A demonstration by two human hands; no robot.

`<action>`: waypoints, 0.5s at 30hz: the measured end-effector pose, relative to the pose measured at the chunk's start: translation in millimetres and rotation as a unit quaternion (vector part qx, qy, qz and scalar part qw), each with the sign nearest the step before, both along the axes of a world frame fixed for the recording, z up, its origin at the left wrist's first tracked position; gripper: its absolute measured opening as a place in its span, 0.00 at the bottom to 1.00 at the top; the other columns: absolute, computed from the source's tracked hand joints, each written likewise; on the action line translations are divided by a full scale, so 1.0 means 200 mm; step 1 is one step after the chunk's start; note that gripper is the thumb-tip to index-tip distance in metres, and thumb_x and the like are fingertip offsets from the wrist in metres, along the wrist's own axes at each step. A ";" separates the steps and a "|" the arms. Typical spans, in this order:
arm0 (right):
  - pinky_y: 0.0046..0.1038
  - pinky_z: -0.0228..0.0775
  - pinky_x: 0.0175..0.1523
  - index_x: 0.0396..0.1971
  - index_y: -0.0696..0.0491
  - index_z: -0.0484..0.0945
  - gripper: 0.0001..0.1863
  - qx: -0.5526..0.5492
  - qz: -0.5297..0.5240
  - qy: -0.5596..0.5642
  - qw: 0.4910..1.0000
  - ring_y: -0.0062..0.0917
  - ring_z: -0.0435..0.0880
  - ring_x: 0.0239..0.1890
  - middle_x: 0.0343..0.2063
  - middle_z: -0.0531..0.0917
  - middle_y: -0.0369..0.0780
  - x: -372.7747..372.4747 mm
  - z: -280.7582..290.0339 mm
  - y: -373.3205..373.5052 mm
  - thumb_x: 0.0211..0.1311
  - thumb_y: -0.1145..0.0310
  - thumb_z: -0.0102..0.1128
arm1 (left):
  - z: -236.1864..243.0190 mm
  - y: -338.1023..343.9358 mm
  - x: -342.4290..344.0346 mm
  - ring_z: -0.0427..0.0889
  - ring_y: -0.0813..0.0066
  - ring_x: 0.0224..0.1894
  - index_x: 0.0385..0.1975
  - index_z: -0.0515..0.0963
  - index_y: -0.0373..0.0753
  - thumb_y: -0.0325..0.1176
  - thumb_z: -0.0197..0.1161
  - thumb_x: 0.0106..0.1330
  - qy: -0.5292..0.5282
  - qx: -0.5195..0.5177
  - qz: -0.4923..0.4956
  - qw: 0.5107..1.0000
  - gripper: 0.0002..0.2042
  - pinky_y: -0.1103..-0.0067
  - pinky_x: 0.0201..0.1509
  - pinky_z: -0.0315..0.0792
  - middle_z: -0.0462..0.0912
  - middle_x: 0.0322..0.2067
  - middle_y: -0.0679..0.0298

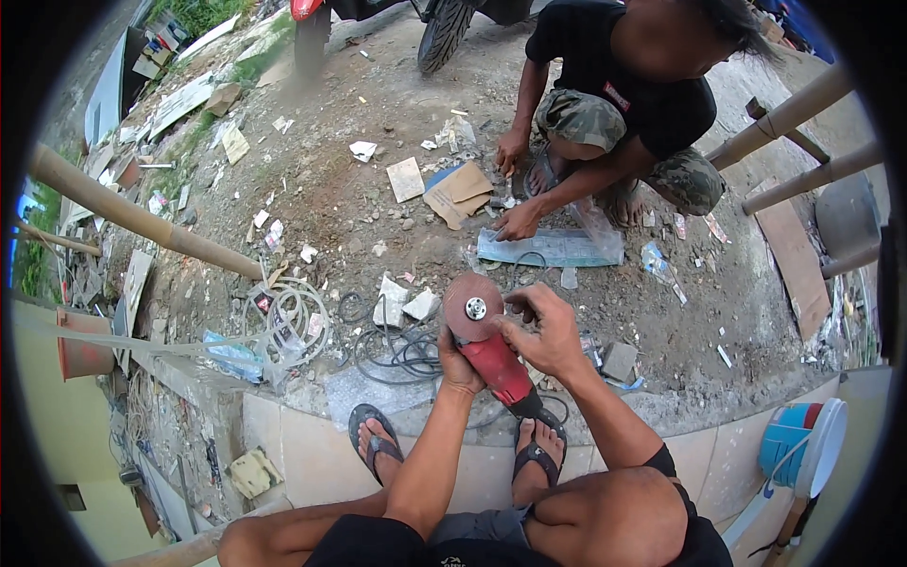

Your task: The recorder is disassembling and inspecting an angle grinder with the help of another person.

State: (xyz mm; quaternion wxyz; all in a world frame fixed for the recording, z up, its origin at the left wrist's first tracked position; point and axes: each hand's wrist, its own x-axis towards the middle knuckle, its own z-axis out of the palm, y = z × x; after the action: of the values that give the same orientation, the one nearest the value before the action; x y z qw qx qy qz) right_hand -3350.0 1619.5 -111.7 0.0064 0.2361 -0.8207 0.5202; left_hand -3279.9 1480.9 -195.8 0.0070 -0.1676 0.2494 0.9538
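Observation:
A red and black angle grinder [498,367] is held up in front of me, its reddish-brown disc [461,300] facing up with a metal nut at the centre. My left hand [459,363] is closed round the left side of the grinder's body, just below the disc. Beside the disc's right edge, my right hand [548,331] has its fingers curled, with thumb and forefinger by the rim. Whatever it may pinch there is too small to make out. The grinder's rear end points down toward my right foot.
Opposite me a person [624,104] squats, one hand on a pale blue plastic packet [557,248]. Black cable [402,354] and clear hose [293,321] lie coiled at left. Cardboard [458,194] and broken tiles litter the ground. A bamboo pole [142,213] crosses left; buckets [803,446] stand at right.

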 end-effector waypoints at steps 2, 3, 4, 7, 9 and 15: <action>0.28 0.72 0.35 0.39 0.56 0.79 0.16 0.023 0.003 0.017 1.000 0.29 0.79 0.28 0.28 0.79 0.42 -0.01 0.03 -0.01 0.50 0.69 0.71 | -0.07 0.01 0.00 0.71 0.61 0.63 0.66 0.62 0.40 0.69 0.56 0.55 0.019 0.021 -0.024 0.999 0.45 0.63 0.68 0.66 0.69 0.63 0.57; 0.28 0.72 0.36 0.39 0.56 0.79 0.16 0.049 0.012 0.026 0.998 0.30 0.79 0.29 0.30 0.79 0.42 0.00 0.04 0.00 0.49 0.70 0.71 | -0.08 0.03 0.00 0.70 0.61 0.64 0.66 0.62 0.40 0.68 0.57 0.54 0.032 0.030 -0.037 0.998 0.45 0.63 0.68 0.66 0.69 0.63 0.57; 0.28 0.73 0.38 0.39 0.56 0.80 0.16 0.075 0.021 0.035 0.996 0.31 0.79 0.30 0.31 0.79 0.42 -0.01 0.05 0.00 0.48 0.71 0.70 | -0.09 0.04 0.00 0.70 0.61 0.64 0.65 0.63 0.40 0.68 0.57 0.54 0.045 0.039 -0.049 0.997 0.45 0.63 0.68 0.65 0.68 0.63 0.57; 0.29 0.74 0.42 0.40 0.56 0.79 0.18 0.032 0.080 0.127 0.988 0.33 0.80 0.34 0.35 0.78 0.43 -0.04 0.08 0.02 0.46 0.73 0.69 | -0.07 0.09 0.01 0.68 0.62 0.65 0.66 0.62 0.41 0.68 0.58 0.54 0.026 0.056 -0.049 0.997 0.46 0.63 0.70 0.63 0.67 0.64 0.58; 0.30 0.74 0.44 0.42 0.55 0.79 0.19 0.024 0.076 0.075 0.994 0.34 0.80 0.36 0.37 0.77 0.43 -0.03 0.09 0.03 0.45 0.74 0.67 | -0.07 0.09 0.01 0.68 0.62 0.66 0.67 0.61 0.41 0.68 0.58 0.54 0.028 0.058 -0.043 0.997 0.46 0.63 0.70 0.63 0.67 0.64 0.58; 0.32 0.73 0.45 0.44 0.55 0.78 0.21 0.134 0.065 0.022 0.989 0.34 0.78 0.36 0.36 0.76 0.42 0.01 0.09 0.01 0.44 0.76 0.63 | -0.06 0.09 0.03 0.69 0.64 0.65 0.68 0.59 0.42 0.68 0.60 0.53 0.042 0.063 -0.056 0.996 0.47 0.66 0.70 0.63 0.67 0.64 0.59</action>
State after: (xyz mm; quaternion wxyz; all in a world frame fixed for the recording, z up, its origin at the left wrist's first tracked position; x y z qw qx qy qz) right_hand -3348.2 1621.6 -94.2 -0.0413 0.2993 -0.8656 0.3994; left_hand -3274.0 1498.1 -207.5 0.0606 -0.1119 0.1978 0.9720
